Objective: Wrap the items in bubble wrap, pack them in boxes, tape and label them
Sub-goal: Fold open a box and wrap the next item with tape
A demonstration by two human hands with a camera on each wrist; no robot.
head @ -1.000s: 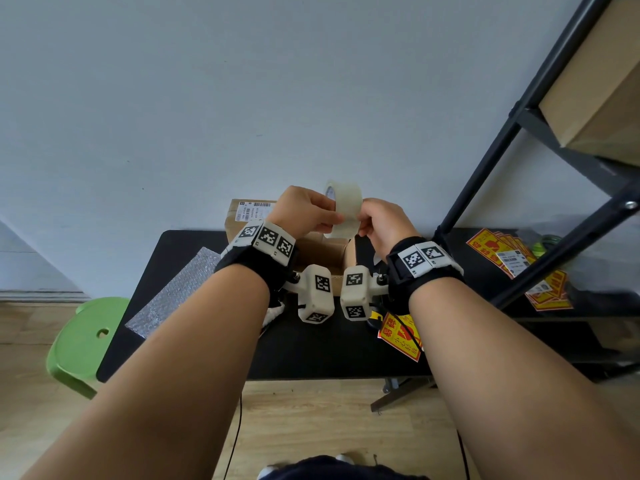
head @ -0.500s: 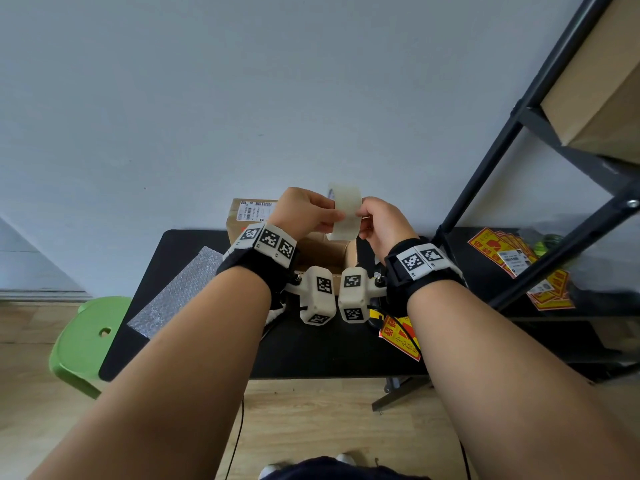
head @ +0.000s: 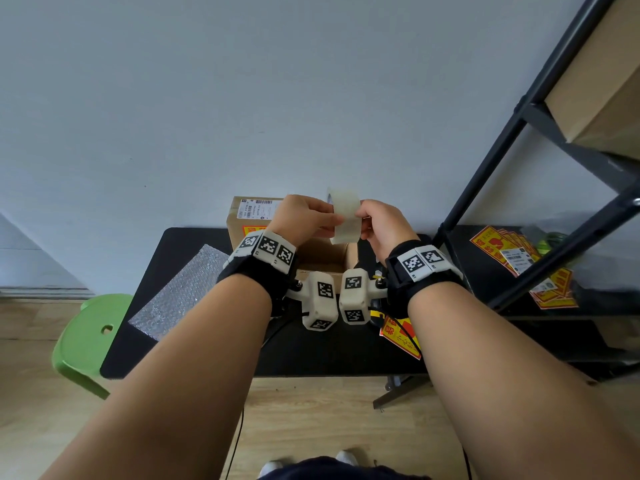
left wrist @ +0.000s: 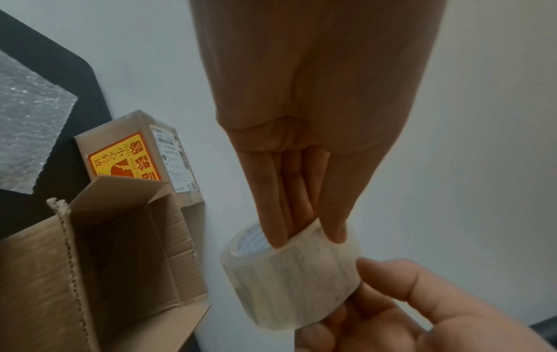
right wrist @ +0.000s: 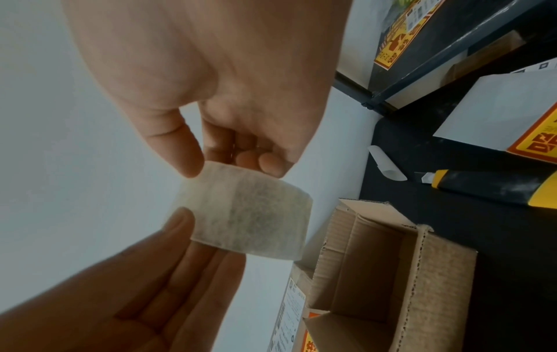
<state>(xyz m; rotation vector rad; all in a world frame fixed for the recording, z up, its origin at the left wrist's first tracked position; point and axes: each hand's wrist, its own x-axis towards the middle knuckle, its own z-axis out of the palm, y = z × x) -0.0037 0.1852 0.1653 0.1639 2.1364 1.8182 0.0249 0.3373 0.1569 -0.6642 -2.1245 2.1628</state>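
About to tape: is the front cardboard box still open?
Open. The front cardboard box has its flaps up and its bare inside shows, below the tape roll.

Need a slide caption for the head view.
Both hands hold a clear tape roll above an open cardboard box.

The open box [head: 323, 259] is mostly hidden behind both wrists; the shipping label [head: 258, 208] print is too small to read.

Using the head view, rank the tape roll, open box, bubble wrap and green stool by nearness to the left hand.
From the left hand:
1. Tape roll, held in its fingers.
2. Open box, just below.
3. Bubble wrap, table's left end.
4. Green stool, on the floor, far left.
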